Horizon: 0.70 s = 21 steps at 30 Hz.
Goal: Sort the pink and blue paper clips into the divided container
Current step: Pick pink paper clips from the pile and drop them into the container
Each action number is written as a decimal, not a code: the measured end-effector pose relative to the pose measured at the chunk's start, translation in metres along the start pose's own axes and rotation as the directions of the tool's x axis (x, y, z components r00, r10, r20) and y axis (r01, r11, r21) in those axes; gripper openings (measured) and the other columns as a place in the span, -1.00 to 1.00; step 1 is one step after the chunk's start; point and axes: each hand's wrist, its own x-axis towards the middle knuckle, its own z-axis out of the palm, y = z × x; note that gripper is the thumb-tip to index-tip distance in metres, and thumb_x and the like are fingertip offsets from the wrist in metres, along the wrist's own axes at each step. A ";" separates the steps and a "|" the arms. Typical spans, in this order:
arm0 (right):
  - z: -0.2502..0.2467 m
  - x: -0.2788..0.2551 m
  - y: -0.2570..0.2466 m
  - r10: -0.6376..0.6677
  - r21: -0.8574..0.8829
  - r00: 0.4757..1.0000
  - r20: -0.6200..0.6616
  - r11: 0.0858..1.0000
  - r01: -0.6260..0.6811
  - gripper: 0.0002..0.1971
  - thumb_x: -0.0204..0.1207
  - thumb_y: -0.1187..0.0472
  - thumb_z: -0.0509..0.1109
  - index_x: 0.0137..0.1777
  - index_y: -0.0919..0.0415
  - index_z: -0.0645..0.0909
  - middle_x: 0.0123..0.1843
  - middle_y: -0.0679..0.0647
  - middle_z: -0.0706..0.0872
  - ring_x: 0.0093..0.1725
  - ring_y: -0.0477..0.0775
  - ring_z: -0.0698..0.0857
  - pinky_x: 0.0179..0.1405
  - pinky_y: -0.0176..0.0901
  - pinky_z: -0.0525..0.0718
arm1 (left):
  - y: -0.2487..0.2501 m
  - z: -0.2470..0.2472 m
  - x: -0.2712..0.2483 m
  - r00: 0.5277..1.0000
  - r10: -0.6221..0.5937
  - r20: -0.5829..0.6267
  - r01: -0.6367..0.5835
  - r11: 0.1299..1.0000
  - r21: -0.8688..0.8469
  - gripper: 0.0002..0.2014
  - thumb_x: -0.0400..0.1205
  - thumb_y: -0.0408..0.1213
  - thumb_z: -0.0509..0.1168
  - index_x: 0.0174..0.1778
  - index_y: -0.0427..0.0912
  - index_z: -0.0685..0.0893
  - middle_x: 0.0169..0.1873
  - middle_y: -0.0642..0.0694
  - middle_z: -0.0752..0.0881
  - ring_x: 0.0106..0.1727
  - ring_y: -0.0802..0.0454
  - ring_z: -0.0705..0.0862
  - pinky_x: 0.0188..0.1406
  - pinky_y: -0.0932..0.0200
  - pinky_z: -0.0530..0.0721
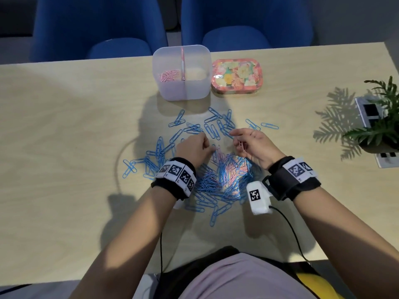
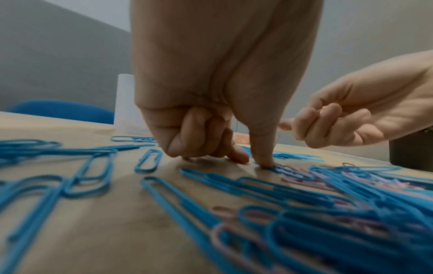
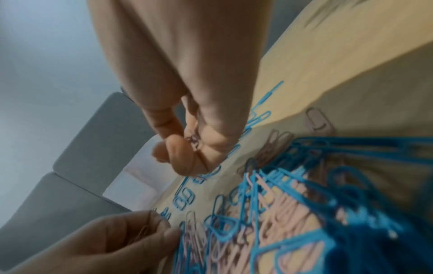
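Observation:
Blue paper clips (image 1: 216, 126) lie scattered on the wooden table, and a mixed pile of blue and pink clips (image 1: 224, 175) sits between my wrists. The translucent divided container (image 1: 200, 59) stands at the back, with pink clips (image 1: 169, 75) in its left compartment. My left hand (image 1: 210, 148) is curled, with its thumb and forefinger tips down on a pink clip (image 2: 288, 169) at the pile's edge. In the right wrist view pink wire shows inside its palm. My right hand (image 1: 238, 141) hovers palm-up above the pile, its fingers curled around a few pink clips (image 3: 194, 142).
A floral tin (image 1: 236, 76) stands right of the container. A potted plant (image 1: 380, 124) and a socket panel (image 1: 369, 113) occupy the right edge. Blue chairs (image 1: 97, 29) stand behind the table. Black cables (image 1: 287, 223) run from my wrists toward my body.

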 end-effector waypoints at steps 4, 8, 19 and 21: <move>0.006 0.001 0.002 0.111 0.031 0.992 -0.068 0.994 -0.109 -0.70 0.50 0.47 -0.01 -0.33 0.27 0.50 -0.42 0.15 0.46 -0.69 -0.08 0.42 -0.66 -0.41 0.31 | -0.012 -0.013 0.004 0.988 -0.072 -0.133 0.072 0.997 -0.004 -0.83 0.61 -0.11 0.20 -0.13 -0.13 0.59 -0.09 -0.14 0.72 -0.01 -0.16 0.66 -0.07 0.06 0.54; 0.014 0.002 0.011 -0.160 -0.699 0.984 -0.083 0.713 0.057 -0.76 0.52 0.14 0.31 -0.38 0.16 0.53 -0.47 0.06 0.51 -0.50 0.05 0.46 -0.44 -0.19 0.42 | -0.023 -0.019 0.000 0.991 0.009 -0.135 -0.009 1.000 0.005 -0.83 0.60 -0.08 0.25 -0.08 -0.10 0.61 -0.28 -0.04 0.62 -0.08 -0.13 0.65 -0.23 0.13 0.45; 0.040 0.000 0.018 -0.211 -0.982 0.977 0.014 0.180 0.053 -0.74 0.53 0.15 0.31 -0.35 0.17 0.38 -0.22 0.14 0.58 -0.06 0.26 0.67 -0.21 -0.08 0.45 | -0.008 0.003 -0.010 0.975 0.222 0.002 -0.217 0.956 0.199 -0.66 0.47 0.02 0.39 0.08 -0.03 0.58 0.07 -0.06 0.65 0.10 -0.08 0.65 -0.02 0.02 0.57; 0.036 0.007 0.014 -0.196 -0.975 0.981 0.013 0.213 0.055 -0.62 0.56 0.09 0.27 -0.46 0.13 0.29 -0.28 0.12 0.55 -0.17 0.24 0.61 -0.22 -0.09 0.42 | -0.009 0.002 -0.008 0.975 0.223 -0.019 -0.213 0.952 0.221 -0.75 0.51 0.02 0.36 0.01 -0.02 0.64 0.02 -0.04 0.67 0.10 -0.06 0.66 -0.04 0.04 0.57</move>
